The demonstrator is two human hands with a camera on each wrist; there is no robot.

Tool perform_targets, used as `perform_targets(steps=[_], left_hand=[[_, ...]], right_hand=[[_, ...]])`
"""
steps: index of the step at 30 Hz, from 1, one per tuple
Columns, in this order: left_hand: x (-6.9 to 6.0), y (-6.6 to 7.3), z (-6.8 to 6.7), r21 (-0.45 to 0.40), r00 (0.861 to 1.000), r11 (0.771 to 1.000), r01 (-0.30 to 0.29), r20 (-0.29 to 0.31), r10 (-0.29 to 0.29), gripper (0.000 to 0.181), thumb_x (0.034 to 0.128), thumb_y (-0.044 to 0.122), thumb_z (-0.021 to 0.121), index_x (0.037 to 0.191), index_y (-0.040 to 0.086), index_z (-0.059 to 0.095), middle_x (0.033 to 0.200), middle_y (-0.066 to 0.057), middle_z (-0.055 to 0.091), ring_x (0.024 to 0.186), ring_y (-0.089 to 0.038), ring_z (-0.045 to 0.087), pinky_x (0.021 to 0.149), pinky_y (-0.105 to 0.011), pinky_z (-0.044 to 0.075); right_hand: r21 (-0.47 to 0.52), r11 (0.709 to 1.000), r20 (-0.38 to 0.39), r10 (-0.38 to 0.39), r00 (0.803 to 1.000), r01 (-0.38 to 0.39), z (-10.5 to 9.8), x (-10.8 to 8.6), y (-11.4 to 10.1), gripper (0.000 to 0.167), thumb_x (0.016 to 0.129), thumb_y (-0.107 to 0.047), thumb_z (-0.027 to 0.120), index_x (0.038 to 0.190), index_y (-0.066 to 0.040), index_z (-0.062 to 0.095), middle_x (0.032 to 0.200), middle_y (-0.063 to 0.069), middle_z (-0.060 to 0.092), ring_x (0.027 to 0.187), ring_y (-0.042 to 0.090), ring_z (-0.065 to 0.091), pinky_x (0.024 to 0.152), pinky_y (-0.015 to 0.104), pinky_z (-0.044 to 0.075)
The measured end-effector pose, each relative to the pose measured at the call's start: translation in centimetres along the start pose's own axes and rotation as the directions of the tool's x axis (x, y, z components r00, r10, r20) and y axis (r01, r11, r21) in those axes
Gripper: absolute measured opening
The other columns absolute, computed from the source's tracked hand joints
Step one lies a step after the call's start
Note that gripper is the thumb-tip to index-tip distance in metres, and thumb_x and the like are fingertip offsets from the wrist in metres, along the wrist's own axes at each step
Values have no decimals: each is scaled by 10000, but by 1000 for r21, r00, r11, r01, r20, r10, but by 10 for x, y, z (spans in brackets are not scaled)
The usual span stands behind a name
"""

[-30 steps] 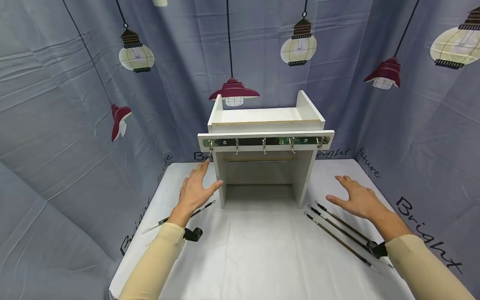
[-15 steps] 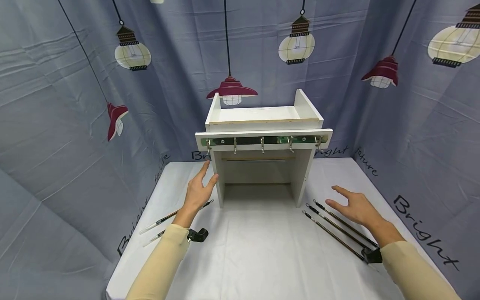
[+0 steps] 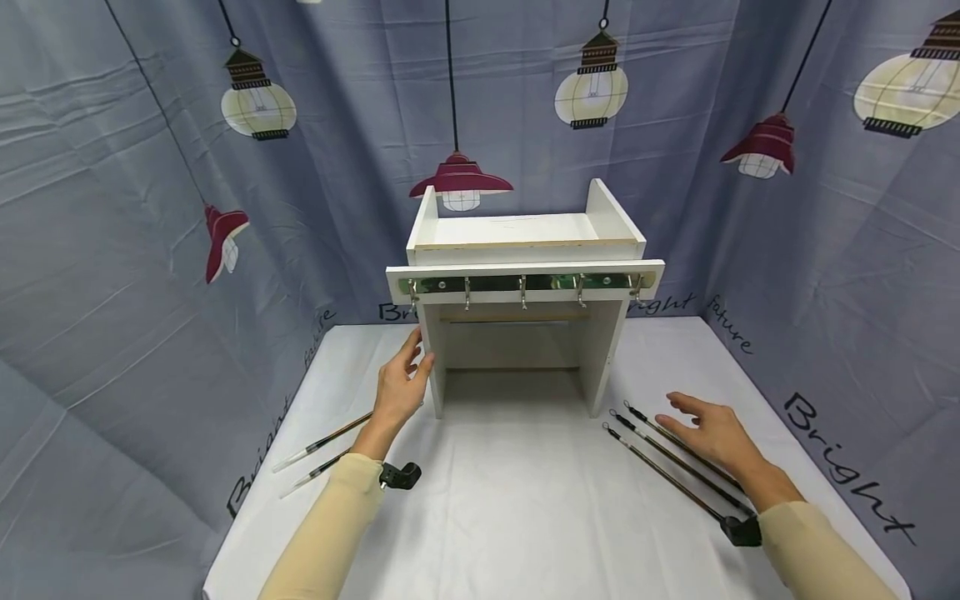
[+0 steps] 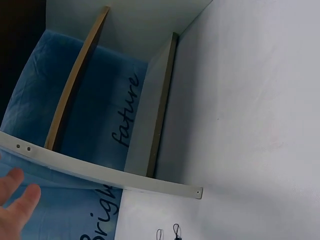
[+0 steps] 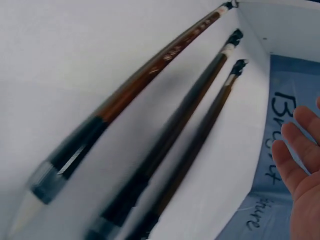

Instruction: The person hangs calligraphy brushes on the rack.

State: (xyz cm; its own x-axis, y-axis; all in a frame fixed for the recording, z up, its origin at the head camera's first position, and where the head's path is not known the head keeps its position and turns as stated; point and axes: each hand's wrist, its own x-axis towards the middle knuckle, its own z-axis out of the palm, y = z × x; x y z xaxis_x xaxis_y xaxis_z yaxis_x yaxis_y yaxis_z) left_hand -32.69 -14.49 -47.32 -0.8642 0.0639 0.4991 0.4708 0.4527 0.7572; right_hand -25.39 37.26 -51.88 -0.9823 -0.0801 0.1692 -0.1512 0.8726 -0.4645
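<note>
The left hand [image 3: 400, 387] is held just beside the left panel of the white wooden shelf with hooked metal rail [image 3: 528, 252], fingers parted; whether the panel is touched cannot be told. To the shelf's right, the right hand [image 3: 708, 433] is held near three dark-handled writing brushes with pale tips [image 3: 675, 457], its fingers apart and the brushes ungripped. Two similar brushes [image 3: 337, 433] are seen left of the shelf, partly hidden by the left arm. Behind the shelf, "Bright" and "fature" or "future" are printed on the blue-grey fabric curtain [image 3: 337, 167]; pale brush-handle characters are too blurred to be read.
</note>
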Motion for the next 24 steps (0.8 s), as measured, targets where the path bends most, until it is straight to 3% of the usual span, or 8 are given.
perform_targets(steps=[5, 12, 24], left_hand=[[2, 0, 5, -44, 1000, 999, 5, -3, -5, 609, 1063, 238, 605, 1599, 65, 373, 1573, -161, 492, 1367, -360, 571, 1031, -509, 559], [5, -3, 10, -101, 998, 993, 55, -36, -59, 563, 1069, 236, 582, 1589, 110, 408, 1560, -148, 510, 1339, -340, 598, 1049, -437, 548], [7, -6, 16, -145, 988, 983, 113, -89, -126, 550, 1068, 295, 567, 1568, 103, 442, 1573, -108, 494, 1304, -308, 629, 1034, -456, 554]], right_hand=[[-5, 1000, -6, 10, 1000, -10, 5, -7, 10, 690, 998, -465, 665, 1438, 55, 554, 1408, 324, 583, 1091, 544, 669, 898, 616, 577], [18, 997, 11, 73, 997, -73, 12, -16, 22, 656, 1001, -450, 671, 1420, 46, 576, 1364, 328, 613, 1086, 530, 678, 860, 591, 596], [35, 993, 0, 111, 994, -111, 25, -20, 41, 577, 993, -355, 705, 1375, 68, 609, 1310, 316, 652, 1131, 509, 661, 880, 588, 588]])
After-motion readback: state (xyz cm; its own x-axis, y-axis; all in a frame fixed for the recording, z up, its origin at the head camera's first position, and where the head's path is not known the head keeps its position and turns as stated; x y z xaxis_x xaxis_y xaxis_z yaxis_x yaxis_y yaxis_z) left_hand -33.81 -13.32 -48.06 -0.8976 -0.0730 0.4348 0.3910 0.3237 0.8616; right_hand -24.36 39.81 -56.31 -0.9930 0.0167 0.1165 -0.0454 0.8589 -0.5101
